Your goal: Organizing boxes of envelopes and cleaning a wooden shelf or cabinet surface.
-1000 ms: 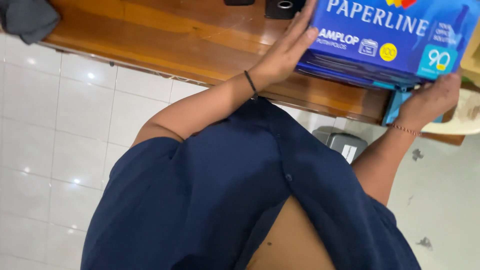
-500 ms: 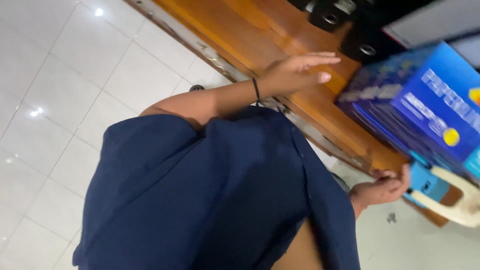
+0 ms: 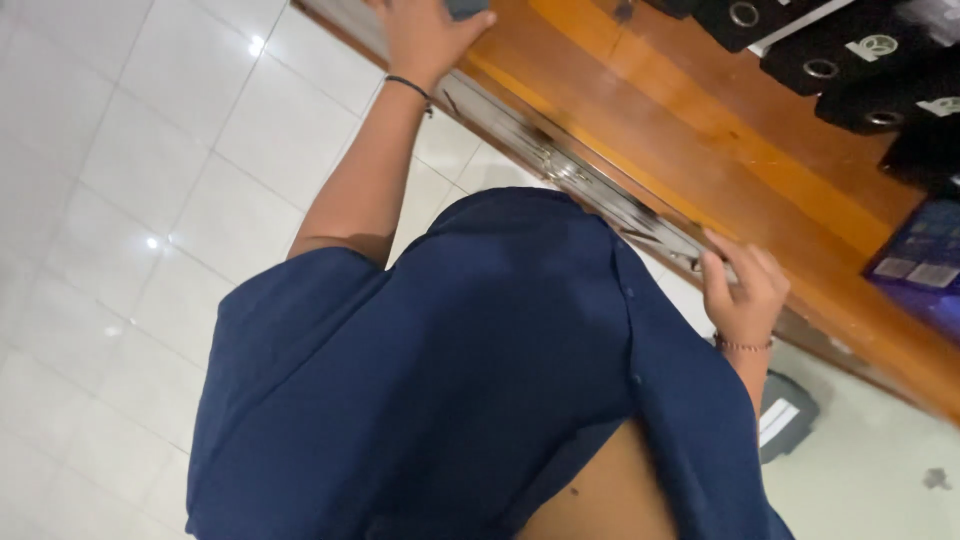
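Note:
My left hand (image 3: 425, 35) reaches far up-left onto the wooden desk (image 3: 640, 110), its thumb beside a dark grey thing (image 3: 466, 7) that the frame's top edge cuts off. Whether it grips that thing is hidden. My right hand (image 3: 742, 285) curls its fingers over the desk's metal-trimmed front edge (image 3: 570, 165). A blue box of paper (image 3: 922, 268) lies on the desk at the far right, apart from both hands.
Several black binders (image 3: 830, 40) stand along the back of the desk. A grey bin with a white label (image 3: 785, 415) sits on the floor under the desk's edge. White glossy floor tiles (image 3: 130, 180) spread to the left. My dark blue shirt (image 3: 450, 380) fills the lower middle.
Both hands have left the blue box. My left hand swung far left to the grey thing on the desk. My right hand rose from below to the desk edge.

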